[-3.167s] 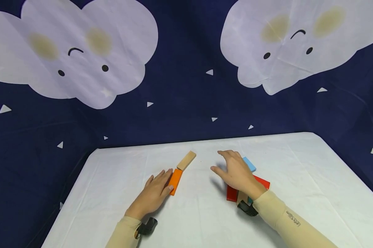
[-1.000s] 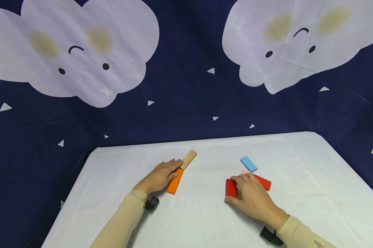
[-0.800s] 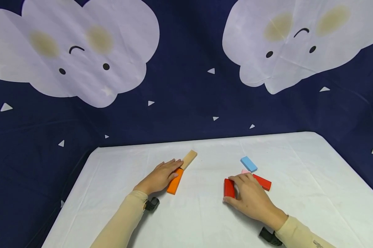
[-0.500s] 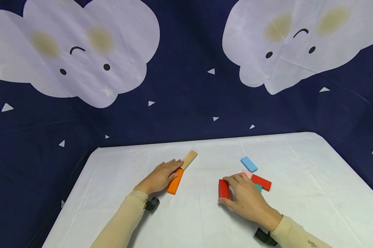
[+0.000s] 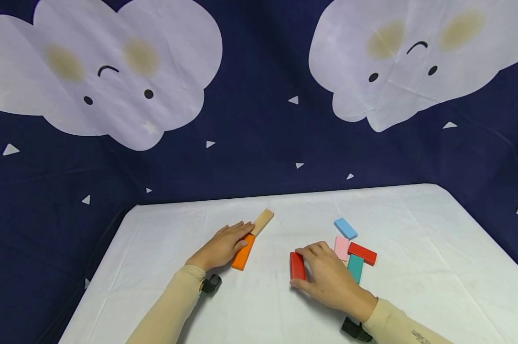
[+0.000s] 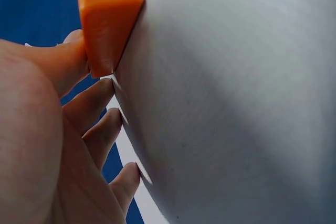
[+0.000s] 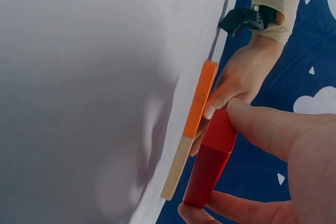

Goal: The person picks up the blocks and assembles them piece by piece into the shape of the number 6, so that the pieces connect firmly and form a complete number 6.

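Observation:
My right hand [image 5: 328, 277] pinches a red wooden block [image 5: 297, 266] between thumb and fingertips by its two ends. In the right wrist view the red block [image 7: 210, 156] sits between the thumb and the fingers. To the left, my left hand [image 5: 220, 246] lies with extended fingers along an orange block [image 5: 243, 255], its thumb on that block. Those fingertips reach the near end of a plain wood block [image 5: 263, 221], which meets the orange one end to end in a slightly bent line. Up close, the left wrist view shows the thumb against the orange block [image 6: 110, 19].
Right of my right hand lie a pink block [image 5: 341, 248], a second red block [image 5: 363, 253] and a teal block [image 5: 355, 267], with a sliver of plain wood beside them. A light blue block [image 5: 345, 228] lies behind. Everything is on a white-covered table [image 5: 439, 267].
My right hand took hold of the red block and has slid it left, away from the other blocks, uncovering the pink and teal ones. My left hand moved forward earlier, then stayed still.

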Demonstrator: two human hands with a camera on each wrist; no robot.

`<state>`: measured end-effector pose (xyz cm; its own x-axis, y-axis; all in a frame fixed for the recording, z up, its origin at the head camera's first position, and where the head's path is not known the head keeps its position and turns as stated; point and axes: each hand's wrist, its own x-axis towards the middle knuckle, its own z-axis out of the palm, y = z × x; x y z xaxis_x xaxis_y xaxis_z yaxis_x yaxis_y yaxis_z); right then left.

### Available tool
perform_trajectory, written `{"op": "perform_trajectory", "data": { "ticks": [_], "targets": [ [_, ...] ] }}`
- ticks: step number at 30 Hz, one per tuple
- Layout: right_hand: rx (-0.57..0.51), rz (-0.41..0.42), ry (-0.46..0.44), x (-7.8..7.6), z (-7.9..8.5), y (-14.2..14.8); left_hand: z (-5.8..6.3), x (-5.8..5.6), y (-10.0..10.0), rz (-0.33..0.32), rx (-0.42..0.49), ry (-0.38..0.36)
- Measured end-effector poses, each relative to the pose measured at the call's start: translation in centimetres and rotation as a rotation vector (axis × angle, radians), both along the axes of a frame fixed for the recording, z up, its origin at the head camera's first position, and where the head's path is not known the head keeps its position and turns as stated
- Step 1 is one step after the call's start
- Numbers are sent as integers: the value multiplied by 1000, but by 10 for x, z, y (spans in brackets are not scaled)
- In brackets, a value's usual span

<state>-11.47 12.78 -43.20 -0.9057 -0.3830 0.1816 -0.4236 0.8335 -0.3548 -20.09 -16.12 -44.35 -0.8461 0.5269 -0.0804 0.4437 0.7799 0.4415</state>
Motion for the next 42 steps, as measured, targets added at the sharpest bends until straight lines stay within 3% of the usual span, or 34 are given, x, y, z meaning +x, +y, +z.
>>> {"op": "perform_trajectory", "data": {
  "ticks": [16,42],
  "targets": [
    [-21,100,-3,0,0,-26,-1,0,-1,-10,-8,16],
    [2,162,-19,-1,-3,-53,-1,0,-2,-23,28,14]
  ]
}}
